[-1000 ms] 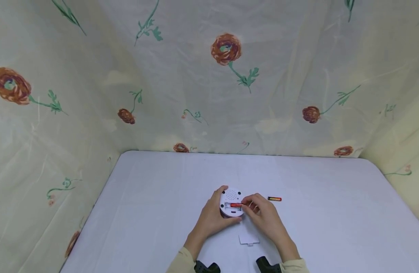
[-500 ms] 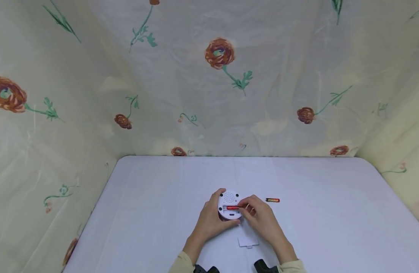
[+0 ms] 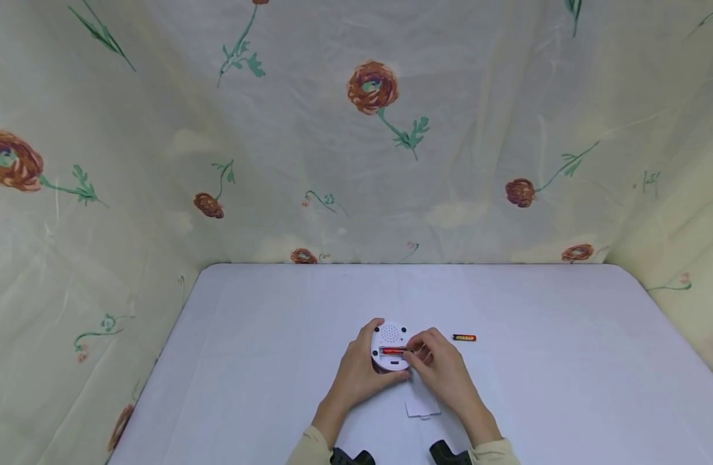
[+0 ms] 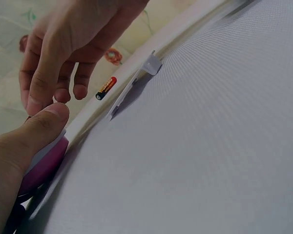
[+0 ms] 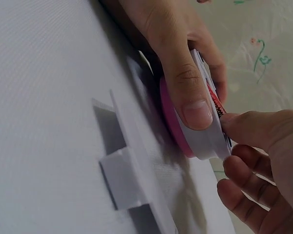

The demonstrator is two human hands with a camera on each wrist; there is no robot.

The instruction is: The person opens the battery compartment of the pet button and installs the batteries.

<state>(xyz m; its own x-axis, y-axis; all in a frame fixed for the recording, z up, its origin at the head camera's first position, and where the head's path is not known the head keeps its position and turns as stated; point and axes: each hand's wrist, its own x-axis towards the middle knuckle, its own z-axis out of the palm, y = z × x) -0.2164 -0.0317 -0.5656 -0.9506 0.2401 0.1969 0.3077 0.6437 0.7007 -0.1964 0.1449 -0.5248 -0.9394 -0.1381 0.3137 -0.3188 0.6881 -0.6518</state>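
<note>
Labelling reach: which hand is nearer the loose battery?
Right. The right hand is just left of the loose battery, nearer the person, apart from it. The left hand is farther left, holding the round device.

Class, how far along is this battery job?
Done: the white cover is off, on the table. In hand: left hand grips the round device; right hand holds a red battery against it, seating unclear. Probably remaining: inserting the loose battery, then replacing the cover.
</note>
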